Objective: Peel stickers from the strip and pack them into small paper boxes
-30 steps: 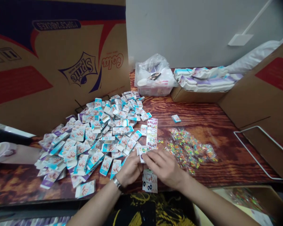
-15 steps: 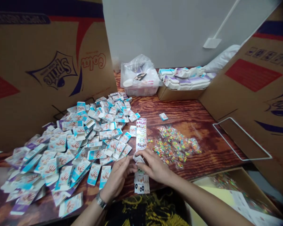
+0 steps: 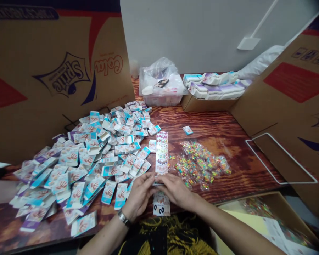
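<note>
On the counter [image 3: 220, 127], a heap of small boxes [image 3: 95, 156] lies left of a paper strip [image 3: 162, 152]; a spread of packets [image 3: 199, 163] lies to its right. Behind the packets sits one lone box [image 3: 187, 130]. At the back, a tub [image 3: 162, 101] stands left of a shallow carton [image 3: 210, 105]. A left carton [image 3: 50, 117] and a right carton [image 3: 292, 120] flank everything. Before the strip are the left hand [image 3: 140, 191] and right hand [image 3: 177, 189], then sheets [image 3: 161, 209].

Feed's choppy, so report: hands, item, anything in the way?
Left hand and right hand on small pale item, mostly hidden. Printed strip just beyond. Small boxes close beside left hand.
</note>
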`<state>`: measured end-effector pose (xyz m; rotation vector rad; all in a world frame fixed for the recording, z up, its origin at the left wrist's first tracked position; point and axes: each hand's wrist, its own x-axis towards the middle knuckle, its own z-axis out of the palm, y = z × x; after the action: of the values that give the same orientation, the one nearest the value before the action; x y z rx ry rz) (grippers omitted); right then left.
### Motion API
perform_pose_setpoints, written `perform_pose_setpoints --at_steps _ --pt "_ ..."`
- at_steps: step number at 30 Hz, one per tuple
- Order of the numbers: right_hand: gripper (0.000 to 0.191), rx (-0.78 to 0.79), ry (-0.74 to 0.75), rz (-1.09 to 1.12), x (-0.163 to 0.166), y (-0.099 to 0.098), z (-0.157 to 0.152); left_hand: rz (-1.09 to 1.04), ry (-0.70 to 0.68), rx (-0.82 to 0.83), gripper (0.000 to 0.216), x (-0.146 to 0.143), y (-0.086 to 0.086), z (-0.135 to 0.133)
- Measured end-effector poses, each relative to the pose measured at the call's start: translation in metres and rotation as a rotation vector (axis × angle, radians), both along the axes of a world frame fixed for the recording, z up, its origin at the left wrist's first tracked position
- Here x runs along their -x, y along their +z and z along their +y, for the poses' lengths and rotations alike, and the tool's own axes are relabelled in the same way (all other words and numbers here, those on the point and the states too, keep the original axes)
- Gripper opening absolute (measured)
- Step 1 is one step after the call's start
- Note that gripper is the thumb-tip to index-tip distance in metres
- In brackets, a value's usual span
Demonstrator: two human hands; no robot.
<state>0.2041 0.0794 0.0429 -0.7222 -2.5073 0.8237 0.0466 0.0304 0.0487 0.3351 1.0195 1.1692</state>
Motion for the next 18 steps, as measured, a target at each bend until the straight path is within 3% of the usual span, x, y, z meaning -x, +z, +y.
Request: perform_pose_setpoints --at_steps 3,7,10,14,18 --pt "0.012 0.075 -0.003 0.030 0.002 0.009 0.003 0.055 0.001 0.008 0.030 0.002 0.000 -0.002" --pt "0.011 0.100 -0.118 0.071 0.006 0.014 0.007 0.104 -0.067 -0.063 0.030 0.004 0.002 -0.006" --pt "0.021 0.125 -0.174 0.058 0.009 0.009 0.006 0.250 -0.102 -0.140 0.030 0.006 -0.004 -0.009" --pt "0.006 0.116 -0.124 0.025 0.014 -0.001 0.005 0.439 -0.026 -0.193 0.028 0.005 -0.020 -0.008" --pt "0.012 0.132 -0.233 -0.014 0.002 -0.014 0.030 0.644 0.031 -0.238 0.028 0.006 -0.024 -0.003"
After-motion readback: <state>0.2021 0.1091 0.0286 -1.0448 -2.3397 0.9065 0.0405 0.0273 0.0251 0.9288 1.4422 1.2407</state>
